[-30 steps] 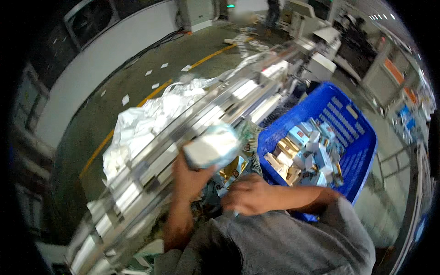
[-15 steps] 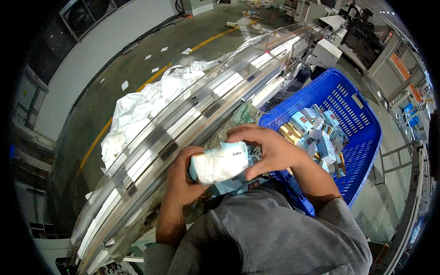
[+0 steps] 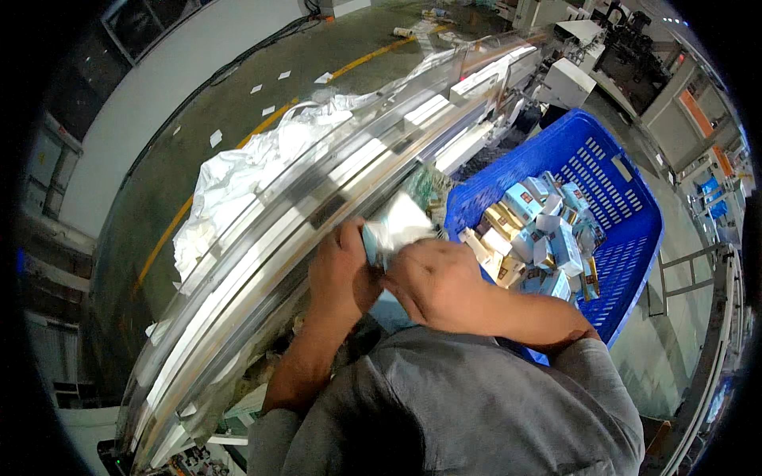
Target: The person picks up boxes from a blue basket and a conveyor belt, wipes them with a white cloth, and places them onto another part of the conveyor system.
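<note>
A white and light-blue tissue pack [image 3: 403, 224] is held in front of my chest, blurred and tilted. My left hand [image 3: 341, 270] is wrapped round its near left side. Closed over the pack's near right end, my right hand [image 3: 438, 282] has its fingers bent in, pinching at the wrapper; the fingertips are partly hidden. To the right of my right forearm stands a blue perforated plastic basket [image 3: 635, 270]. Inside it lie several small light-blue packs [image 3: 563, 247] and gold ones [image 3: 502, 218] in a loose heap.
A conveyor [image 3: 317, 208] with clear side guards runs diagonally beyond my hands, carrying white packs. Behind it a heap of white sheeting [image 3: 230, 186] lies on the floor. Scraps of paper [image 3: 216, 139] are scattered near a yellow floor line. White machinery [image 3: 567, 83] stands at the far right.
The pack has turned from lying level to tilted up and away. My right hand has swung from its far right edge to its near end and closed there.
</note>
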### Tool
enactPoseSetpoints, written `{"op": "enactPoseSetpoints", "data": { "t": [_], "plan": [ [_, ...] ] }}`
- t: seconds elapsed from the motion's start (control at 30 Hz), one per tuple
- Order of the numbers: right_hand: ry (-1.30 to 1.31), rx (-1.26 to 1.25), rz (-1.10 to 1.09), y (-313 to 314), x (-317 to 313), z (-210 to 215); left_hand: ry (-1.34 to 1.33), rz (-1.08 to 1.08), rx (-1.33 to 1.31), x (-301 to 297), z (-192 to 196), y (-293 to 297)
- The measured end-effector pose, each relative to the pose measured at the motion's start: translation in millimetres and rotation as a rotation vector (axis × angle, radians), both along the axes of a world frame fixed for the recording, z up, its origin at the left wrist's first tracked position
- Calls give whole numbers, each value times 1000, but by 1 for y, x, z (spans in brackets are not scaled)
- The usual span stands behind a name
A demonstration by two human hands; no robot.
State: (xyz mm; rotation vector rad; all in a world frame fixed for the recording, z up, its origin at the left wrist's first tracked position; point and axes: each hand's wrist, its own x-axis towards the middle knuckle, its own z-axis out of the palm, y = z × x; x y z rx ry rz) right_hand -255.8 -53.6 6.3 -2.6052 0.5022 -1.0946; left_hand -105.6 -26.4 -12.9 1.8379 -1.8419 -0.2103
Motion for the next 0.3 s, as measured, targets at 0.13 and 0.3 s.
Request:
{"op": "enactPoseSetpoints", "data": {
  "t": [0.13,0.3],
  "plan": [
    [150,36,101,-13,-18,21,203,-129,156,8,18,15],
    [461,570,232,-26,-16,14,234,-272,37,9,4,25]
  ]
}}
